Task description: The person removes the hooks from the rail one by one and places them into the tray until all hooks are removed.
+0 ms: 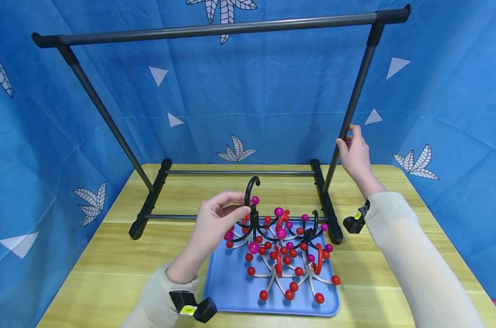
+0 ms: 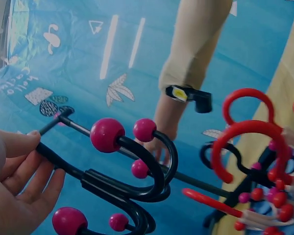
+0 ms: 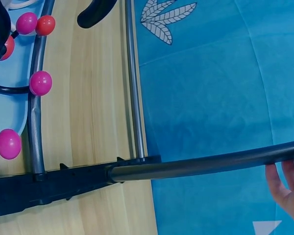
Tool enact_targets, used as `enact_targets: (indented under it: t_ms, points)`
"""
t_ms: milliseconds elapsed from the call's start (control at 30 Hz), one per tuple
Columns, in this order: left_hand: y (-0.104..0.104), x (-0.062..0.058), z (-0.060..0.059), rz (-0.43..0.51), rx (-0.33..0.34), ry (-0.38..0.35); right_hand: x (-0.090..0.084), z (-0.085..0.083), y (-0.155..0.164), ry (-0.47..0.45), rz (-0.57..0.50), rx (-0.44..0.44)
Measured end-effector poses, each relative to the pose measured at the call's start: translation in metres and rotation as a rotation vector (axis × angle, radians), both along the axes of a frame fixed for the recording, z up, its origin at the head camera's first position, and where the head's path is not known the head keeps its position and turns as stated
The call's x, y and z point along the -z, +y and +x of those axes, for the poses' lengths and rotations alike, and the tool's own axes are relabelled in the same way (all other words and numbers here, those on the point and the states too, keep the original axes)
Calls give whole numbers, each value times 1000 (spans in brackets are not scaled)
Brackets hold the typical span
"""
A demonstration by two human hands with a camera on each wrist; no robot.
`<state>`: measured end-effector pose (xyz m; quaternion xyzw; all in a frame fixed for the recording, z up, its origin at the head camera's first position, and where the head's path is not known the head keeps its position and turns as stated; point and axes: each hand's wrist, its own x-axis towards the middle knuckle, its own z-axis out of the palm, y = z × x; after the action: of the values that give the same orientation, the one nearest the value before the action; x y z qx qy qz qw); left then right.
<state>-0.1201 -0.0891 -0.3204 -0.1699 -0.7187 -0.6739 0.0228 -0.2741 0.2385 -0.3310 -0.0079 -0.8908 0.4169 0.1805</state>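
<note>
While I'm lifting one hanger, here's how it's all sitting:

Left hand: my left hand (image 1: pixel 215 223) is pinching the black multi-arm hanger (image 1: pixel 253 218) just below its hook, fingers curled round the stem, so the arms with the magenta balls are dangling free instead of snagging on the pile.

Where it is: it's hovering just above the back-left part of the blue tray (image 1: pixel 231 287), still touching or nearly touching the others, hard to tell.

Right hand: my right hand (image 1: pixel 354 152) is gripping the right upright of the black garment rack (image 1: pixel 227 28), fingers wrapped round the post, probably steadying the frame since it looks light.

Rack: it's standing on the wooden table (image 1: pixel 108 269) right behind the tray, top rail bare.

Hanger count: I'm seeing two black ones with magenta balls, and what looks like two or three white ones with red hooks and red balls (image 1: pixel 290 273), too tangled to be sure.

Other counts: one tray, one rack, one wrist camera on each arm.
</note>
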Motion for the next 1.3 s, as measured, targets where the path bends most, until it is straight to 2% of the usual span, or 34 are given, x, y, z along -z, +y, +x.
enact_targets:
  t_ms: [200,433,633,833,1067,1200,1300]
  points:
    - [-12,23,12,-45,54,18,1,0,1,-2,-6,4]
    - [-19,46,18,-75,54,28,0,-2,1,-7,-8,7]
    - [-22,67,21,-53,77,33,-1,-2,0,-13,-7,5]
    - [-24,85,24,-28,60,74,-1,-1,0,-22,-5,3]
    - [-30,101,26,-41,-14,28,-1,-1,0,-17,-4,3]
    - [-30,111,26,-54,-22,14,-1,-1,0,-17,-7,8]
    - [-30,118,27,-81,-18,-40,0,-1,0,-21,-10,4]
